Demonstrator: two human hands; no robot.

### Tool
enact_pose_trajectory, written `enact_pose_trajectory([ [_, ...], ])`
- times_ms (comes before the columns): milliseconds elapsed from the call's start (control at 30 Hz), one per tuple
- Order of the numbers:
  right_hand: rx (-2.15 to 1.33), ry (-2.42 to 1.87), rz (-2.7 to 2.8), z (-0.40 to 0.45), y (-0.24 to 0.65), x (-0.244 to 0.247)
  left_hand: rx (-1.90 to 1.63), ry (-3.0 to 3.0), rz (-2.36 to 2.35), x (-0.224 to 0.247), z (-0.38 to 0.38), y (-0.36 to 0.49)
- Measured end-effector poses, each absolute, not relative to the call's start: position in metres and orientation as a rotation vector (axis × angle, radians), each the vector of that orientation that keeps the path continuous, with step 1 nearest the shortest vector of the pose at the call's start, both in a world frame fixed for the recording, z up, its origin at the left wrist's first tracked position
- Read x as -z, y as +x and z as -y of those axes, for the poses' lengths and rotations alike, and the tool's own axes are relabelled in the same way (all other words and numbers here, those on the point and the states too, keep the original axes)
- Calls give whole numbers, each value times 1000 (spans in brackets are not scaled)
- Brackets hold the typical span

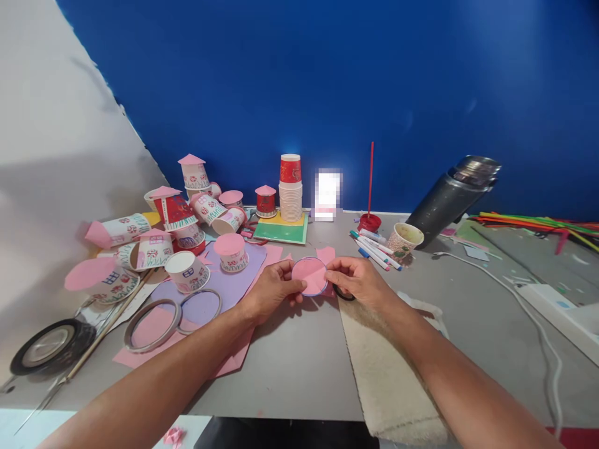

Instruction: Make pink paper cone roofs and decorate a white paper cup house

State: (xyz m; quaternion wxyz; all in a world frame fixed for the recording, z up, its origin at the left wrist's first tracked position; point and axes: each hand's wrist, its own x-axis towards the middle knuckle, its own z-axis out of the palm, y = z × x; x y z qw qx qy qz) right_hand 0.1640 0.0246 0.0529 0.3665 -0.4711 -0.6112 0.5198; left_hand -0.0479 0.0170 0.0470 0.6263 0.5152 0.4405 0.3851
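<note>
A round pink paper disc (311, 275) with a dark blue outline is held up between my two hands above the grey table. My left hand (275, 288) pinches its left edge, thumb on top. At the opposite edge, the fingertips of my right hand (358, 280) are closed on the disc. Pink paper scraps (326, 253) lie just behind it. Under my right hand a black loop (345, 294) shows, its remainder hidden. Left of my hands, a paper cup topped with a pink disc (231, 244) stands on purple paper (253, 257), near an uncovered white cup (187, 279).
Several decorated cups (154, 248) crowd the left, near tape rolls (154, 340). A cup stack (291, 199) stands at the back. Markers (377, 249), a patterned cup (405, 242) and a leaning dark flask (449, 199) are right. Beige cloth (388, 368) and a white cable (515, 312) lie nearer.
</note>
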Motion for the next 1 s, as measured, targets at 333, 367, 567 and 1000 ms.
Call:
enact_pose_trajectory([
  [333, -1449, -1114, 1524, -19, 159, -54, -805, 989, -931, -52, -12, -40],
  [367, -1476, -1098, 1499, -19, 159, -53, -796, 995, -935, -53, -11, -39],
  [567, -1547, -1047, 1470, -17, 158, -53, -766, 1078, -952, -49, -11, -38],
  [1000, -932, -1338, 1980, -8, 150, -53, -937, 1374, -1105, -55, -5, -35],
])
